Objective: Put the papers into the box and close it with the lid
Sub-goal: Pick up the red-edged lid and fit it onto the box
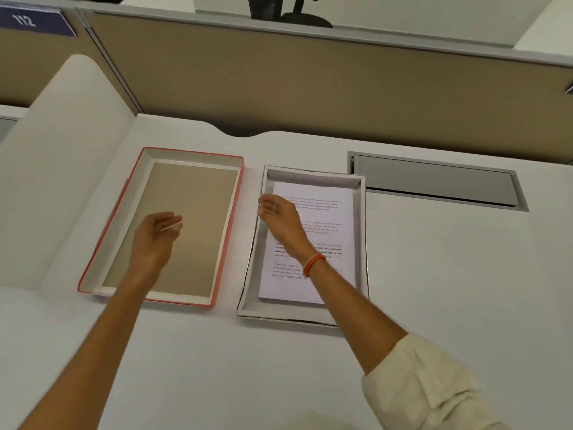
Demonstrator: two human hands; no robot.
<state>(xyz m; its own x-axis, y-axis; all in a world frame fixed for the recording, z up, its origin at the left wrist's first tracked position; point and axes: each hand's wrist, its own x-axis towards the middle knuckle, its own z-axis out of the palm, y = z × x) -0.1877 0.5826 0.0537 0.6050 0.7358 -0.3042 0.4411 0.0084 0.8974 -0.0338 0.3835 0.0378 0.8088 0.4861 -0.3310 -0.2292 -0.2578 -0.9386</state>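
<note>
From the head camera, the printed papers (313, 243) lie inside the grey box (362, 243). The red-edged lid (96, 252) sits upturned beside it on the tabletop (434, 274). Both the left hand (155, 240) and right hand (279, 218) are loosely spread, empty (apparently reaching leftward). Flipped carelessly, the lid may land skewed and snag the box rim.

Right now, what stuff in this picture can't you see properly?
Head view only:
- Words on the papers: too small and blurry to read; the right hand and arm cover part.
- How many sheets: the stack shows only from above.
- Floor of the lid: partly behind the left hand.
- Near corner of the box: hidden by the right arm.
- Chair beyond the partition: cut off by the top edge.
</note>
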